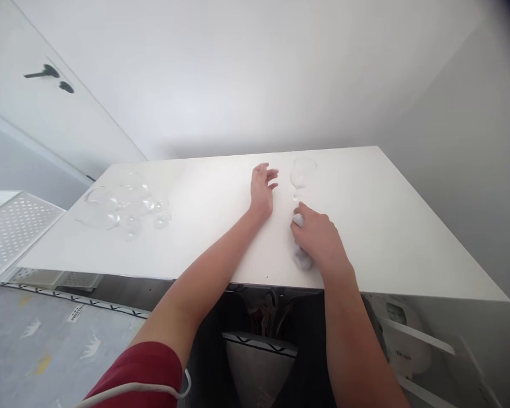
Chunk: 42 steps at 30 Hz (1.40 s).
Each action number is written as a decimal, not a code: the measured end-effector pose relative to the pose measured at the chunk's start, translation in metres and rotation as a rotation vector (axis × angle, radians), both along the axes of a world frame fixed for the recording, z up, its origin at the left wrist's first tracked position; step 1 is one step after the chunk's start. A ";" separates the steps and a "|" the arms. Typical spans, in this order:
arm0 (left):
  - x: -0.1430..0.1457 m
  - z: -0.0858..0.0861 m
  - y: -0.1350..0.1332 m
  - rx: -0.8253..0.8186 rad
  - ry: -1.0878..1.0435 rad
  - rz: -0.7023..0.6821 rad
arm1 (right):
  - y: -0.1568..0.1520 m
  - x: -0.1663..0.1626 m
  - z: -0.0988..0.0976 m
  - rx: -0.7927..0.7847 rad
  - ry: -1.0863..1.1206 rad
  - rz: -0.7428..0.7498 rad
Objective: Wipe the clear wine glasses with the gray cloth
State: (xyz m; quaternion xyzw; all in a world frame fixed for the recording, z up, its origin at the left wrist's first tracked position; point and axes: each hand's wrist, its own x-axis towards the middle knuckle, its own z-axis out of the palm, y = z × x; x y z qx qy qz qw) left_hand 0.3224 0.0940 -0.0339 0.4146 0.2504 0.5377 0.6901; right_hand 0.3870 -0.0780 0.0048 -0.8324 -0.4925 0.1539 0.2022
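Observation:
My right hand (318, 233) is closed over a crumpled pale grey cloth (303, 258), pressed on the white table. Part of the cloth shows between thumb and fingers; the rest is hidden under the palm. A small clear round piece (296, 198) lies just beyond my fingertips. Farther back sits a larger clear, see-through rounded piece (302, 172), faint against the tabletop. My left hand (263, 190) rests on its edge to the left of these, fingers apart and loosely curved, holding nothing.
Several clear rounded pieces (130, 207) of different sizes cluster on the left of the white table (212, 226). A white perforated basket (25, 226) stands by its left end. A wall rises behind, and a door with a black handle (42, 72) is at far left.

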 end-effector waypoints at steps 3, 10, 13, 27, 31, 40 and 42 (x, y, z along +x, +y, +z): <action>-0.008 0.001 -0.012 -0.023 0.064 0.196 | -0.003 0.003 0.002 -0.037 0.000 -0.060; -0.087 0.013 -0.078 -0.087 0.031 0.139 | -0.010 0.014 0.002 -0.025 0.044 -0.093; -0.158 0.016 -0.088 -0.164 -0.052 0.285 | -0.014 0.013 0.008 -0.001 0.014 -0.073; -0.278 0.016 -0.037 -0.306 -0.293 0.498 | -0.008 -0.035 0.014 0.345 0.624 0.193; -0.280 0.015 -0.024 -0.260 -0.250 0.482 | 0.001 -0.041 0.000 0.401 1.024 0.151; -0.279 0.014 -0.019 -0.193 -0.213 0.454 | 0.015 -0.050 -0.006 0.460 1.445 -0.151; -0.275 0.015 -0.023 -0.168 -0.177 0.450 | 0.015 -0.051 -0.007 0.484 1.441 -0.110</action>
